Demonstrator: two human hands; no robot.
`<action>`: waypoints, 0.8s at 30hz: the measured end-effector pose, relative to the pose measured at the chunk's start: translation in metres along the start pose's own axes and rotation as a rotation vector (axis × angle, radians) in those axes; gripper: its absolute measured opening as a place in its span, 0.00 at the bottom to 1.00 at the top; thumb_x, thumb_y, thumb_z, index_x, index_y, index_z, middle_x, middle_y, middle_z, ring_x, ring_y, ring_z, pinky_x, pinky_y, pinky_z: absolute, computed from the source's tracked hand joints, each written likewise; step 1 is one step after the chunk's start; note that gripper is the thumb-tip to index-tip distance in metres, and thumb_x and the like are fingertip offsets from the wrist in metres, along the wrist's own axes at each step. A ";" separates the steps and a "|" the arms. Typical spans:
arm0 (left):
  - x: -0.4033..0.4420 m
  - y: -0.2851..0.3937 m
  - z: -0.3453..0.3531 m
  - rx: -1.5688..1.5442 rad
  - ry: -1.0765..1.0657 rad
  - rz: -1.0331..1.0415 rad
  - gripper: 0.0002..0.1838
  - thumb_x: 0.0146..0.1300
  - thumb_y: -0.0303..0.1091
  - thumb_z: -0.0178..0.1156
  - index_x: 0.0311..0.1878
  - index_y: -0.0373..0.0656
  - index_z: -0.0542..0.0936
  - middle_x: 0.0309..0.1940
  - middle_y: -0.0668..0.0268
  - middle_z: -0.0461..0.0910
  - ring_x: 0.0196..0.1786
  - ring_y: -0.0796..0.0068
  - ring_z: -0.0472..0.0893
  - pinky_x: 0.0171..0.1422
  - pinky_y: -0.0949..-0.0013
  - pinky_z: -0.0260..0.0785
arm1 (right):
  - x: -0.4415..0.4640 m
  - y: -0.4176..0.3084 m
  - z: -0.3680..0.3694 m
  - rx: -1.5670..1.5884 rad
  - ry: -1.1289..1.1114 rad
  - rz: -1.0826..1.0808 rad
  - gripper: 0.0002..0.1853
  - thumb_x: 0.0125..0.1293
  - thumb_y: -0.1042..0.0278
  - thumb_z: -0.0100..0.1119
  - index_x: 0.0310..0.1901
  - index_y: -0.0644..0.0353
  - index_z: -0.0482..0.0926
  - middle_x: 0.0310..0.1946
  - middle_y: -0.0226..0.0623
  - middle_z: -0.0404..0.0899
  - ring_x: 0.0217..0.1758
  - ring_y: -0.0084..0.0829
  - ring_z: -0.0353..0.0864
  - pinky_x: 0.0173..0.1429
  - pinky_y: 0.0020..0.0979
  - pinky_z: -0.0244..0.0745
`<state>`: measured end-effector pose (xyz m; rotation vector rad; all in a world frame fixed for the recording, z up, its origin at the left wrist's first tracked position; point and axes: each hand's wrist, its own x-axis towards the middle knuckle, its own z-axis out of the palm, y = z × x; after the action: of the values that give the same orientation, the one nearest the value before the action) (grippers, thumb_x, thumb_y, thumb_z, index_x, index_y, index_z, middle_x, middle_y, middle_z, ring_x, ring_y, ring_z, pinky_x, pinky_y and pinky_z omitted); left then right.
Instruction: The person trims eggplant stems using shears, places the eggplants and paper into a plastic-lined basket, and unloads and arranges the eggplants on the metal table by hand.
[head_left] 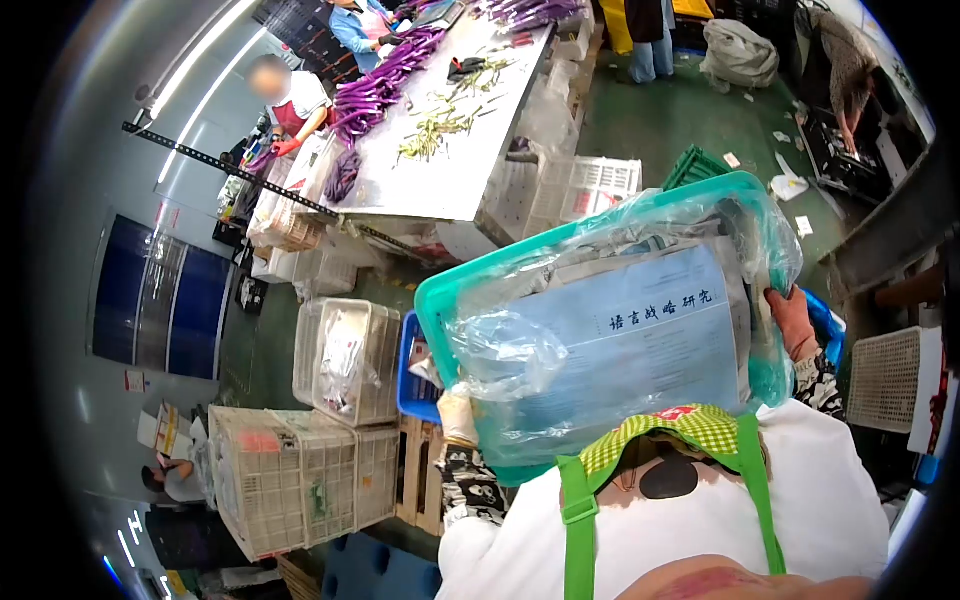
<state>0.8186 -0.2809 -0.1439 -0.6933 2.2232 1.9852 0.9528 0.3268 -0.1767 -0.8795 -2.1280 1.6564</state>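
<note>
From my remote seat, the bench (400,190) lies beyond the green tub (433,325), whose long axis spans my grip. Blue paper (640,340) lies inside; my left hand (458,418) and right hand (794,324) clasp opposite ends, similarly near.

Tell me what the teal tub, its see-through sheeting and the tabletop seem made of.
Teal tub: smooth hard plastic; even colour, rounded moulded corners.
Sheeting: glossy thin plastic film; wrinkles, bright highlights.
Tabletop: smooth, pale, perhaps sheet metal from its sheen; laminate remains possible.
</note>
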 end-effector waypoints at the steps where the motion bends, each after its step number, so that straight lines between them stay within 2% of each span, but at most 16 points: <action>1: 0.013 -0.003 0.009 -0.019 0.012 -0.011 0.09 0.66 0.37 0.59 0.32 0.44 0.78 0.18 0.74 0.70 0.18 0.79 0.69 0.21 0.72 0.62 | 0.022 -0.001 0.002 -0.040 0.020 -0.024 0.19 0.61 0.68 0.61 0.51 0.70 0.79 0.40 0.38 0.85 0.42 0.29 0.81 0.50 0.31 0.75; 4: 0.036 -0.022 0.020 -0.096 0.020 -0.013 0.10 0.66 0.40 0.60 0.33 0.46 0.80 0.17 0.75 0.70 0.17 0.80 0.68 0.20 0.71 0.62 | 0.050 -0.058 0.013 -0.223 -0.011 0.053 0.20 0.60 0.66 0.61 0.52 0.70 0.79 0.40 0.40 0.85 0.43 0.30 0.81 0.51 0.32 0.75; 5: 0.044 -0.022 0.023 -0.123 0.012 -0.010 0.10 0.67 0.41 0.61 0.35 0.46 0.81 0.17 0.75 0.70 0.16 0.80 0.67 0.20 0.71 0.62 | 0.056 -0.081 0.021 -0.240 -0.004 -0.069 0.21 0.60 0.64 0.60 0.52 0.70 0.79 0.40 0.41 0.84 0.43 0.31 0.81 0.52 0.33 0.75; 6: 0.049 -0.016 0.030 -0.146 0.005 -0.005 0.10 0.67 0.43 0.61 0.38 0.47 0.82 0.16 0.75 0.69 0.15 0.79 0.67 0.19 0.70 0.62 | 0.067 -0.099 0.027 -0.264 -0.017 -0.084 0.21 0.60 0.64 0.60 0.52 0.70 0.79 0.40 0.41 0.84 0.43 0.31 0.81 0.51 0.33 0.74; 10: 0.055 -0.005 0.041 -0.196 0.073 -0.056 0.10 0.66 0.42 0.60 0.31 0.48 0.80 0.17 0.75 0.70 0.16 0.79 0.67 0.19 0.70 0.61 | 0.114 -0.125 0.046 -0.280 -0.109 -0.163 0.20 0.60 0.64 0.60 0.50 0.70 0.78 0.39 0.42 0.83 0.42 0.32 0.80 0.50 0.33 0.74; 11: 0.056 -0.010 0.044 -0.228 0.068 -0.065 0.10 0.67 0.39 0.59 0.38 0.45 0.84 0.21 0.76 0.75 0.20 0.80 0.72 0.22 0.72 0.64 | 0.121 -0.138 0.052 -0.277 -0.119 -0.196 0.20 0.60 0.64 0.60 0.50 0.70 0.78 0.38 0.42 0.83 0.41 0.32 0.80 0.50 0.33 0.74; 12: 0.064 -0.019 0.047 -0.247 0.076 -0.019 0.10 0.67 0.39 0.59 0.37 0.44 0.83 0.21 0.75 0.75 0.20 0.80 0.72 0.21 0.70 0.66 | 0.131 -0.149 0.055 -0.276 -0.134 -0.225 0.20 0.60 0.64 0.60 0.50 0.70 0.78 0.38 0.42 0.83 0.41 0.32 0.80 0.49 0.33 0.74; 17: 0.059 -0.034 0.072 -0.323 0.197 -0.085 0.10 0.67 0.36 0.56 0.37 0.41 0.82 0.21 0.71 0.74 0.17 0.75 0.73 0.19 0.66 0.70 | 0.206 -0.190 0.084 -0.350 -0.289 -0.294 0.23 0.57 0.63 0.59 0.51 0.71 0.77 0.37 0.46 0.84 0.42 0.35 0.81 0.49 0.35 0.75; 20: 0.064 -0.072 0.082 -0.531 0.112 -0.097 0.10 0.67 0.35 0.57 0.39 0.39 0.81 0.20 0.68 0.75 0.16 0.72 0.72 0.18 0.66 0.71 | 0.260 -0.222 0.109 -0.418 -0.389 -0.336 0.25 0.56 0.61 0.59 0.51 0.72 0.77 0.38 0.51 0.84 0.43 0.40 0.82 0.52 0.38 0.75; 21: 0.047 -0.046 0.111 -0.434 0.294 -0.109 0.11 0.67 0.36 0.56 0.41 0.38 0.81 0.21 0.67 0.75 0.16 0.71 0.72 0.18 0.65 0.70 | 0.282 -0.229 0.121 -0.401 -0.451 -0.344 0.25 0.56 0.61 0.59 0.51 0.72 0.77 0.39 0.51 0.83 0.44 0.41 0.82 0.52 0.39 0.75; 23: 0.031 -0.026 0.150 -0.464 0.399 -0.216 0.11 0.68 0.36 0.54 0.42 0.38 0.81 0.22 0.66 0.76 0.16 0.71 0.73 0.18 0.66 0.68 | 0.331 -0.239 0.151 -0.359 -0.558 -0.357 0.24 0.56 0.61 0.59 0.51 0.71 0.77 0.40 0.53 0.83 0.46 0.44 0.83 0.54 0.40 0.74; 24: 0.029 -0.021 0.167 -0.475 0.464 -0.302 0.11 0.68 0.36 0.53 0.43 0.39 0.81 0.23 0.66 0.77 0.16 0.71 0.73 0.17 0.66 0.67 | 0.354 -0.240 0.171 -0.530 -0.516 -0.427 0.24 0.57 0.59 0.57 0.51 0.70 0.77 0.42 0.56 0.83 0.49 0.47 0.82 0.57 0.40 0.73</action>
<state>0.7613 -0.1303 -0.1999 -1.5787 1.6707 2.3800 0.5158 0.3844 -0.0434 -0.0634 -2.9176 1.1985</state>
